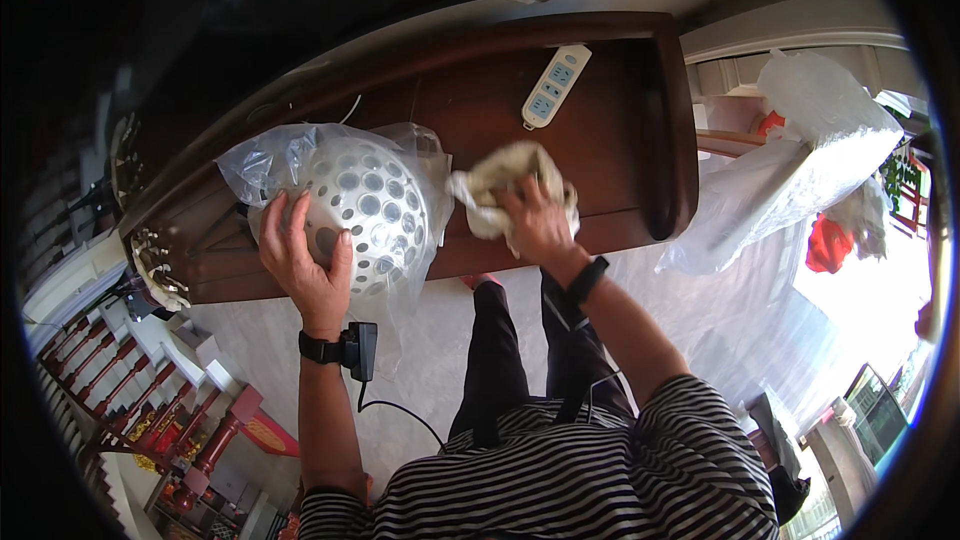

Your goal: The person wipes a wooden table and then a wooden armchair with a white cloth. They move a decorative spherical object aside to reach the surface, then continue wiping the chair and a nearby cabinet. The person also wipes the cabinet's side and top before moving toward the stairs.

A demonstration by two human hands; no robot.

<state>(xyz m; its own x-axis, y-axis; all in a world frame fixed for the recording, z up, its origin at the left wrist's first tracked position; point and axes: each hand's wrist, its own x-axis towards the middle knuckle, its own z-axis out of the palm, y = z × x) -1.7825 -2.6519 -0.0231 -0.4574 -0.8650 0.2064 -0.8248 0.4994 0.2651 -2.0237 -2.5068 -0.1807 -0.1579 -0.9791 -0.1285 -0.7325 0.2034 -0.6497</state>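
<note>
Under my left hand [311, 262] is a rounded silvery object [375, 202] dotted with round holes or lenses, wrapped in a clear plastic bag [270, 157]. The thumb and fingers spread across its near side and hold it through the plastic. My right hand [544, 225] grips a crumpled beige cloth [510, 172] and presses it on the dark wooden cabinet top [465, 105], just right of the wrapped object. Part of the cloth is hidden by the hand.
A white power strip [556, 86] lies toward the back right of the cabinet top. Raised wooden edges border it. At the left end sits a pale ornament [157, 270]. Plastic-covered things [787, 165] stand on the right. Wooden stair railings [112, 375] are at lower left.
</note>
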